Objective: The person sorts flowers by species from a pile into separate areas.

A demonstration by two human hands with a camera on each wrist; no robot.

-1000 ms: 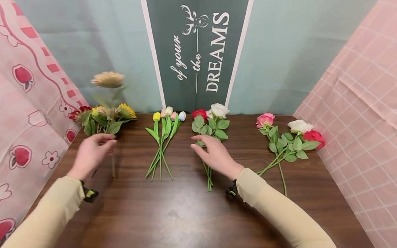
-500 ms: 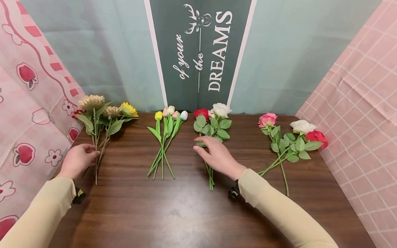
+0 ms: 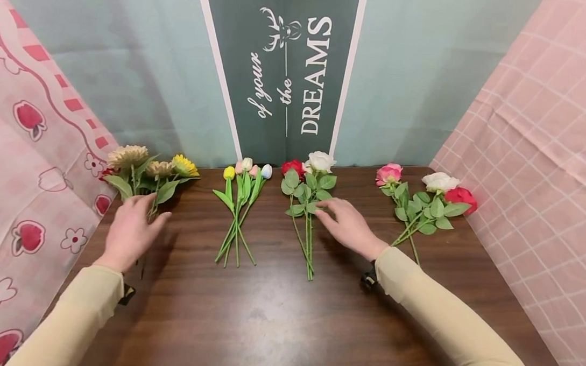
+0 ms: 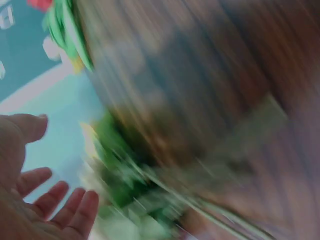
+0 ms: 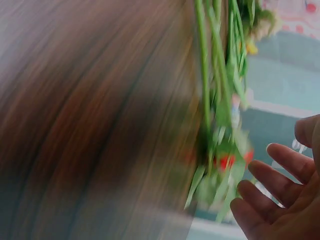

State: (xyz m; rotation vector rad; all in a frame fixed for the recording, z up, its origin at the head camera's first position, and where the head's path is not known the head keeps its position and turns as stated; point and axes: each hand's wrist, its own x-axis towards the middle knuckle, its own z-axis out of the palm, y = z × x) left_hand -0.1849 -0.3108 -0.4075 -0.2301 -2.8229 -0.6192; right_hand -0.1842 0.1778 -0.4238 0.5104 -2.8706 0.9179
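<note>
My left hand [image 3: 133, 234] hovers over the stems of a bunch at the far left. In the left wrist view its fingers are spread and hold nothing. That bunch has beige flowers [image 3: 128, 157], a yellow sunflower [image 3: 184, 166] and a partly hidden red bloom. My right hand [image 3: 348, 228] is just right of a bunch with a red rose [image 3: 292, 168] and a white rose [image 3: 320, 161]. The right wrist view shows its fingers apart with nothing between them; whether a fingertip touches a leaf I cannot tell. Between the hands lies a bunch of tulips [image 3: 239, 202].
A third group at the right has a pink rose [image 3: 389, 174], a white rose [image 3: 440, 181] and a red rose [image 3: 461, 199]. The brown wooden table [image 3: 249, 321] is bordered by a teal cloth [image 3: 403, 74] behind and pink cloths at both sides.
My left hand lowered a beige flower onto the left bunch, let go and opened. My right hand has drawn back to the right, away from the rose bunch.
</note>
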